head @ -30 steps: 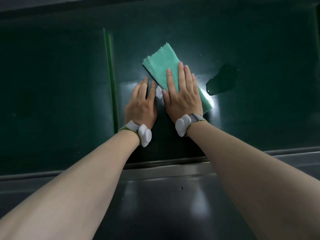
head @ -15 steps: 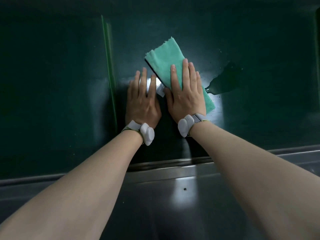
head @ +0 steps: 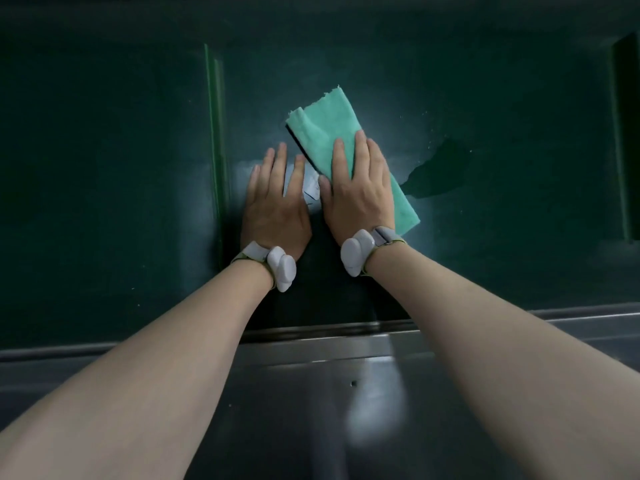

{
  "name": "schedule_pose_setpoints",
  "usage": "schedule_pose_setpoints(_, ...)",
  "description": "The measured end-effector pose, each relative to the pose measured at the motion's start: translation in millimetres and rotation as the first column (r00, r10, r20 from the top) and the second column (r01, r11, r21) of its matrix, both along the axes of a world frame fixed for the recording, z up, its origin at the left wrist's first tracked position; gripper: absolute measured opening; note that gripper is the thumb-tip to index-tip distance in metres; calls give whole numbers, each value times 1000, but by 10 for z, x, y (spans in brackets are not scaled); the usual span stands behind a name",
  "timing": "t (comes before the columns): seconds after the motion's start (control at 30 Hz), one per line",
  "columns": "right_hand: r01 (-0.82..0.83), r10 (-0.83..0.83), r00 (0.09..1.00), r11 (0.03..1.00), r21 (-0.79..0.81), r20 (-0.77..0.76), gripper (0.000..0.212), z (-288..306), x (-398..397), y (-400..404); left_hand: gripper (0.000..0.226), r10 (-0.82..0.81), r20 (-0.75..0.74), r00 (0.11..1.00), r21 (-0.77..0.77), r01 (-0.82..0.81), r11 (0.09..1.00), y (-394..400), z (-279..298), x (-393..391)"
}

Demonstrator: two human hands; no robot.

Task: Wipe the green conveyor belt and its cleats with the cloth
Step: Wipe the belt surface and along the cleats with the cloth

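The belt [head: 485,98] is dark green, smooth and slightly glossy, with a wet patch [head: 436,174]. The cloth [head: 325,123] is soft mint fabric with a frayed edge. The frame [head: 311,393] below looks like brushed, reflective metal.

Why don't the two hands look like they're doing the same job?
The right hand presses flat on the cloth; the left hand lies on the bare belt. The left hand sits nearer the raised cleat; the right hand sits nearer the wet patch. Both have straight fingers and a grey wristband.
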State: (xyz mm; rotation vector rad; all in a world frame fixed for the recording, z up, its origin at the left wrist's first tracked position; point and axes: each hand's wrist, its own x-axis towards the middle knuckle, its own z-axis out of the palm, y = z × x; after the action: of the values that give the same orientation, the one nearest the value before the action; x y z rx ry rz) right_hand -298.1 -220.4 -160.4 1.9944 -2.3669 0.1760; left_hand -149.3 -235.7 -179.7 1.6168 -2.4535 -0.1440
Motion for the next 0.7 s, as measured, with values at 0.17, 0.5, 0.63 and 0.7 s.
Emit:
schedule_pose_setpoints(0.17, -88, 89, 995, 996, -19, 55, 60, 110, -61, -248, 54, 84, 11, 996, 28, -84, 996, 43, 262, -120)
schedule_pose_setpoints(0.5, 16, -16, 999, 1000, -8, 41, 52, 87, -683, -13, 45, 176, -185, 967, 64, -166, 984, 96, 585, -840)
schedule_pose_setpoints(0.63, 72, -74, 993, 997, 20, 90, 56, 83, -1016, 45, 48, 125, -157, 980, 52, -118, 992, 80, 638, -1102)
schedule_pose_setpoints(0.7, 88, -90, 992, 996, 30, 88, 57, 84, -1215, 75, 48, 105, -128, 986, 49, -99, 994, 83, 647, -1193)
